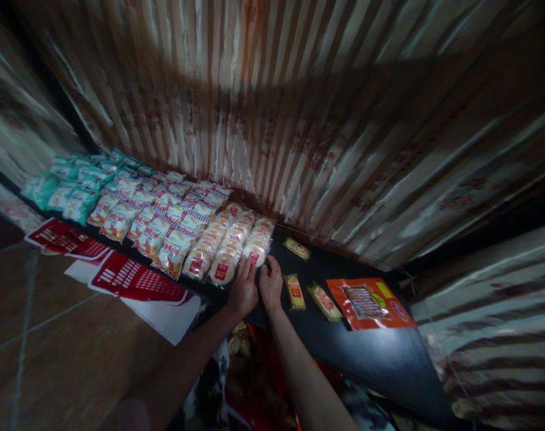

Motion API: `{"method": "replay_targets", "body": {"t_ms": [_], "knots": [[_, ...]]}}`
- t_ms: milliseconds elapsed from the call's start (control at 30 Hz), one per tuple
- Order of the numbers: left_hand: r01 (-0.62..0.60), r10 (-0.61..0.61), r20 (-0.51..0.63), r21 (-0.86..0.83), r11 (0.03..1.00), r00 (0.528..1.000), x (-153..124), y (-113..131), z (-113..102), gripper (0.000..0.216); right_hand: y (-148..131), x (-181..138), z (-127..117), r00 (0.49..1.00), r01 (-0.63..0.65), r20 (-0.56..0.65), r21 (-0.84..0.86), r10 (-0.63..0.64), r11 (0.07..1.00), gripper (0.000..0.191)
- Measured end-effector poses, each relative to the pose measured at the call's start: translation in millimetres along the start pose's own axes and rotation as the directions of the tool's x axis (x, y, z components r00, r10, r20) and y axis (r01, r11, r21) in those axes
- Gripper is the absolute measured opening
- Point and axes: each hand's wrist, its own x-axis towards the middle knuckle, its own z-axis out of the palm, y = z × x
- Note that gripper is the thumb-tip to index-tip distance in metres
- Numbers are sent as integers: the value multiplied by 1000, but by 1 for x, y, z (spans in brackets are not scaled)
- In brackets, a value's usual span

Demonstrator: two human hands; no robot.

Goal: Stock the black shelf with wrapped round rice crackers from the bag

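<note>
Both my hands rest on a black shelf (380,353) at the right end of a row of clear round-cracker packs (227,248). My left hand (243,288) lies on the front pack of the rightmost column, fingers curled over it. My right hand (271,282) touches the same column's edge, fingers bent against the pack (254,254). Just right of my right hand lie small yellow snack bars (294,291), one more (325,302) beside them and another (296,248) further back.
Red-and-white snack bags (164,230) and green bags (72,191) fill the shelf's left side. An orange flat packet (366,302) lies to the right. Red price cards (135,278) hang below the shelf edge. Corrugated metal sheet (299,120) forms the wall behind.
</note>
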Motion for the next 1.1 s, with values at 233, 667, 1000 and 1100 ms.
{"method": "replay_targets", "body": {"t_ms": [233,667,1000,1100], "knots": [[15,-17,-50,-22,1000,999,1,-2,4,53,-6,2,1,994,-47,99,33,43,998,49],[-63,65,-40,69,996,997,0,6,-4,55,-1,10,3,999,-53,-10,34,54,998,59],[-65,99,-111,276,959,989,20,9,-2,49,-7,42,8,987,-148,95,179,133,973,69],[-27,63,-110,304,952,992,20,10,-5,49,-6,47,13,980,-177,126,189,155,966,71]]}}
